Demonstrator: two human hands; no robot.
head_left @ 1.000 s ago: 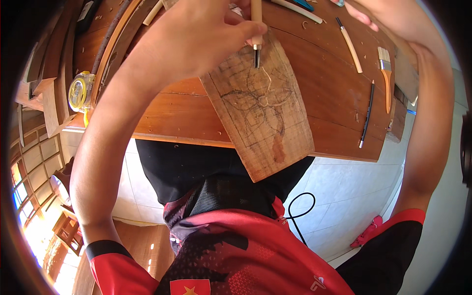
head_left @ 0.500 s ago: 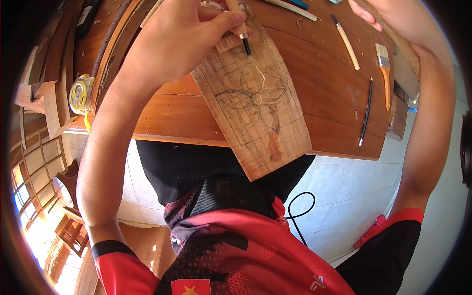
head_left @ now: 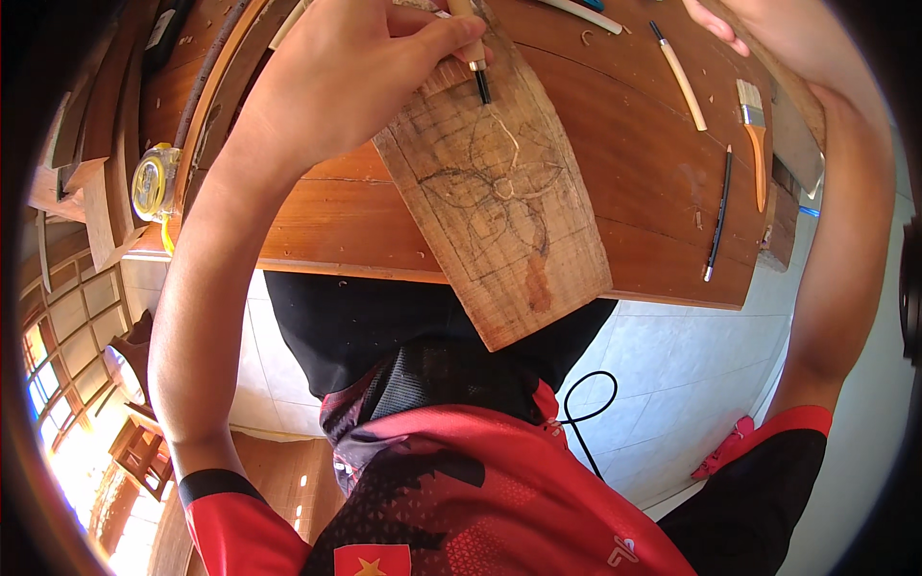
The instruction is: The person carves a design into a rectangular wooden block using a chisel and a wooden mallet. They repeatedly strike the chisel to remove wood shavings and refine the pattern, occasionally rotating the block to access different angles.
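Observation:
My left hand [head_left: 355,77] is closed around the pale wooden handle of a carving chisel [head_left: 480,77]. Its dark metal tip points down at a flat wooden board [head_left: 567,245], touching or just above the surface. A flower is drawn in dark lines on the board, and a thin pale cut or sliver runs up from its centre. At the upper right, my right hand [head_left: 768,29] is partly cut off by the picture's edge. Its fingers look curled round a long brown piece of wood [head_left: 792,101], whose upper end is out of sight.
On the brown table [head_left: 643,192] lie a second chisel [head_left: 680,82], a flat paintbrush [head_left: 754,139], and a dark pencil [head_left: 718,216]. A yellow tape measure [head_left: 156,182] sits at the left beside wood strips [head_left: 106,154]. The board's near end overhangs the table edge.
The view has shifted slightly, so the things at the right sit a little higher. My left hand still holds the chisel at nearly the same spot on the board.

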